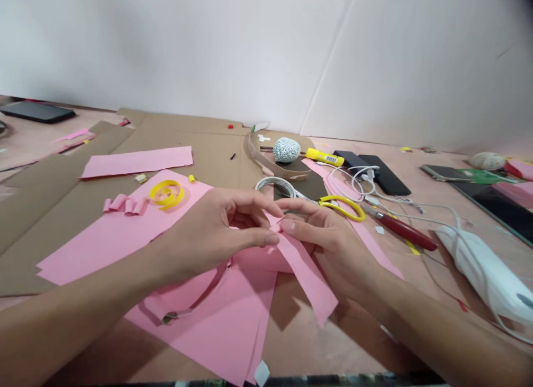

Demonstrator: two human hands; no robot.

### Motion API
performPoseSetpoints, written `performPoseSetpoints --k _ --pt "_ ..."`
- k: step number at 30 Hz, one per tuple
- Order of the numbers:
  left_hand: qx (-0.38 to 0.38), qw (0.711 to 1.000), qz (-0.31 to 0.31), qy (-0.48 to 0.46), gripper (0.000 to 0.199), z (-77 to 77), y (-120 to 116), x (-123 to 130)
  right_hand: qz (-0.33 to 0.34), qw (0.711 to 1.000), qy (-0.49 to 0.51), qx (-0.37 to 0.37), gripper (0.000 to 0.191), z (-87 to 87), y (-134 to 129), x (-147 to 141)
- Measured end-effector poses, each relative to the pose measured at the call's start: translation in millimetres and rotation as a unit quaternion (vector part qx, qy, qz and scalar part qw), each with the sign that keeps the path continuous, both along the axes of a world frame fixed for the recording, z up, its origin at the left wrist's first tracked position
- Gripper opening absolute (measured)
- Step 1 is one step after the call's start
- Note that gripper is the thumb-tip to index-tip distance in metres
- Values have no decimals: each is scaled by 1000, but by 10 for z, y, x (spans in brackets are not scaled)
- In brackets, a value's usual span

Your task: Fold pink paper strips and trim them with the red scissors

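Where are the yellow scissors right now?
In the head view, the yellow-handled scissors lie just beyond the right hand, to the right of the tape roll, with the red-handled knife further right.

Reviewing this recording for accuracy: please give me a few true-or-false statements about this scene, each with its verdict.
1. The left hand and right hand both grip a pink paper strip. True.
2. The right hand holds the yellow-handled scissors. False: they lie on the work surface beyond it.
3. A yellow paper coil lies on the pink sheet left of the hands. True.
4. The yellow glue stick stands upright. False: it lies on its side.
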State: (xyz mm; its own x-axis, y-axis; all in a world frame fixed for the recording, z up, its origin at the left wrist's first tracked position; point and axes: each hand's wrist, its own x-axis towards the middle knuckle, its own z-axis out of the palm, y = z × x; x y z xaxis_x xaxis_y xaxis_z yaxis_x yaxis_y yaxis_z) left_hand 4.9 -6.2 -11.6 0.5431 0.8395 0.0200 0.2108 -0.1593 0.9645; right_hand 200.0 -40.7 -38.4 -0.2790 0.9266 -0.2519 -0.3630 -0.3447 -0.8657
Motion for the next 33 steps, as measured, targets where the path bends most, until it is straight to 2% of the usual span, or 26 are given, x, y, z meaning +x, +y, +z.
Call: performPoseSetpoints --k 5,10,14,17,20,22,26,28,30,32,33 --pt "36 990 -118 73 28 63 42 -78 115 993 -8 4 74 58 45 74" --pt "96 973 -150 147 22 110 42 -103 142 990 4 13 85 41 30 72" --pt "135 961 -156 184 19 148 45 -111 144 989 -3 32 79 -12 28 76" --pt "190 944 -176 203 6 149 51 -114 154 987 -12 39 76 -65 48 82" --pt "250 927 -187 209 12 106 49 -110 152 988 -19 28 75 -108 55 53" --pt "281 916 -188 215 11 64 40 -106 152 988 -15 16 65 -116 43 14" --pt "331 889 -194 251 10 12 10 -105 161 987 -23 0 32 -98 20 -60" --pt "349 875 -188 278 11 11 0 -105 161 986 -49 0 26 -95 28 -76" --pt "346 875 -182 287 11 20 -1 -101 150 986 -70 -2 26 -103 48 -76" --pt "318 894 -172 266 8 30 9 -94 123 989 -82 2 27 -109 69 -67" --pt "293 910 -160 247 14 33 16 -90 103 991 -85 6 27 -109 75 -61"
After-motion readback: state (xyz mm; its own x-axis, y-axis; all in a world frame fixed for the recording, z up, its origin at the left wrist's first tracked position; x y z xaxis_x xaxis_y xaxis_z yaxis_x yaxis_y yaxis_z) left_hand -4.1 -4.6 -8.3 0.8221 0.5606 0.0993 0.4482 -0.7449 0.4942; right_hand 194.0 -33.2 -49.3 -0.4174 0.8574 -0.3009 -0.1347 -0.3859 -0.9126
